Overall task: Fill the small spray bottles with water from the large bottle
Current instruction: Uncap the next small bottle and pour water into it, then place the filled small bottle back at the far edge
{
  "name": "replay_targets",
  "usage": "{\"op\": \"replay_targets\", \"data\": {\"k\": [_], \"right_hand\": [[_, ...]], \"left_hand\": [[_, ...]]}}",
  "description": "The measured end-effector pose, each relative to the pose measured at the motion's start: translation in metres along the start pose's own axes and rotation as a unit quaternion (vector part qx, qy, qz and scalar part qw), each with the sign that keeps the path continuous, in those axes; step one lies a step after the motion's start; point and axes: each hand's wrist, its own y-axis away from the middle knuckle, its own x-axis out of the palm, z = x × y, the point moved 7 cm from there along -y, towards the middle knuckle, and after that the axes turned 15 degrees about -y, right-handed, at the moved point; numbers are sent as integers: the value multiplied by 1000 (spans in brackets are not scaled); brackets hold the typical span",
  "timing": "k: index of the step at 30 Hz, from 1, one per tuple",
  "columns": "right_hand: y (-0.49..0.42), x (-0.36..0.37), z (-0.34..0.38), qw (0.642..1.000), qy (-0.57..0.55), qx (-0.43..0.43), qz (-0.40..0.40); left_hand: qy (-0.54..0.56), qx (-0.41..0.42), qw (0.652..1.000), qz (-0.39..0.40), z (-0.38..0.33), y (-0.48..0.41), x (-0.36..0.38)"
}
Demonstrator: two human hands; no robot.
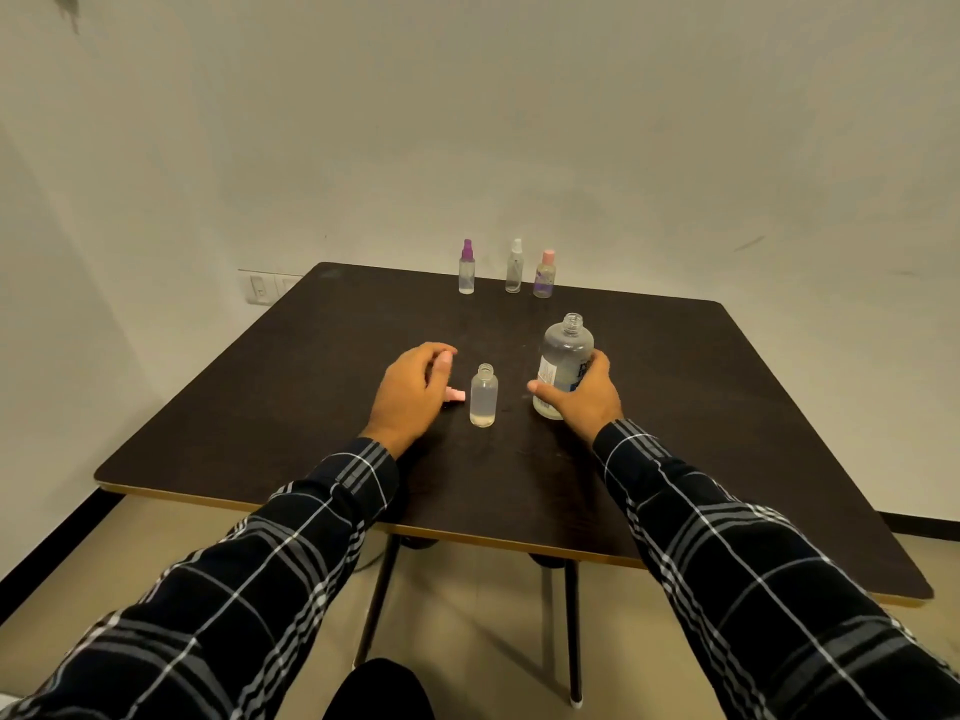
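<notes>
A small clear bottle [483, 395] stands uncapped in the middle of the dark table [291, 366], holding a little water. Its pink spray cap [455, 395] lies on the table just left of it, partly behind my left hand [413, 394]. That hand hovers over the cap with fingers curled and apart. My right hand [584, 397] is wrapped around the lower part of the large clear bottle [566, 350], which stands upright and uncapped to the right. Three capped small spray bottles stand at the far edge: purple-capped [466, 267], white-capped [514, 266], pink-capped [544, 275].
The table's near edge runs just under my forearms. A wall stands right behind the far edge, with a socket plate [262, 288] at the far left corner. Metal table legs [571, 631] show below.
</notes>
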Motion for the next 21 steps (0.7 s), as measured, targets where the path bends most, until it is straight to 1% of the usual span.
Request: {"op": "replay_targets", "data": {"k": [1,2,3,4,5,6,7,8,9,11,12,13,15,16,17,18,19,21], "right_hand": [[7,-2,1,999,25,-9,-37],[17,-7,5,993,60,-39,-95],[31,-11,12,978,94,-90,-160],[44,-13,20,960,117,-150,-204],[55,-10,28,947,128,-203,-213],[62,-2,33,946,138,-232,-181],[62,9,32,951,150,-240,-122],[61,21,29,957,166,-229,-56],[58,33,24,963,177,-203,-1],[51,49,13,974,166,-137,66],[48,55,9,978,158,-109,86],[45,61,6,979,154,-86,101],[39,70,2,982,141,-51,117],[36,73,1,983,133,-40,119],[34,75,1,984,128,-35,118],[32,78,2,985,128,-34,115],[31,80,2,985,130,-36,109],[30,82,2,984,145,-42,93]], "left_hand": [[-63,12,998,9,1,-5,0],[-136,26,989,42,2,-10,3],[-209,40,973,88,3,-13,9],[-267,54,953,130,5,-15,16],[-305,71,936,161,5,-16,21],[-332,90,921,180,4,-16,26],[-352,104,910,191,2,-15,29],[-369,109,901,199,2,-15,33],[-385,109,895,197,1,-15,33],[-402,97,895,170,4,-16,32],[-384,85,908,148,7,-17,29],[-341,69,930,119,11,-18,25],[-182,26,982,30,14,-20,7],[-93,5,995,-17,13,-21,-6],[-17,-14,998,-53,10,-23,-18],[42,-27,996,-72,5,-24,-29],[84,-27,993,-82,-3,-25,-37],[163,-4,984,-70,-18,-26,-45]]}}
